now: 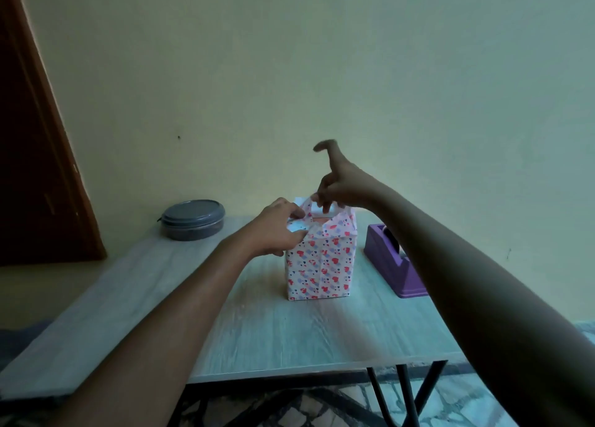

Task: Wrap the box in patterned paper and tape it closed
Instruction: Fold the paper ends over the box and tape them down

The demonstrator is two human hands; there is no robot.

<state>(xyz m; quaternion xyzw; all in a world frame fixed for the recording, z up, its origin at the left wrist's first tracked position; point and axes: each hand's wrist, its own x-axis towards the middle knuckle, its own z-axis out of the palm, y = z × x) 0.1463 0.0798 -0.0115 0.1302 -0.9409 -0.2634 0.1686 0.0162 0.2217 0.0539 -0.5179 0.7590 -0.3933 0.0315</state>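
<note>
A box wrapped in white paper with red and blue hearts stands upright in the middle of the table. Its top end is open, with paper flaps sticking up. My left hand pinches the left flap at the box's top corner. At the far top edge, my right hand pinches another paper flap, with one finger raised in the air. The inside of the box top is mostly hidden by my hands.
A purple tape dispenser sits just right of the box, partly behind my right forearm. A round grey lidded container stands at the table's far left. A dark wooden door is at the left; a wall lies behind.
</note>
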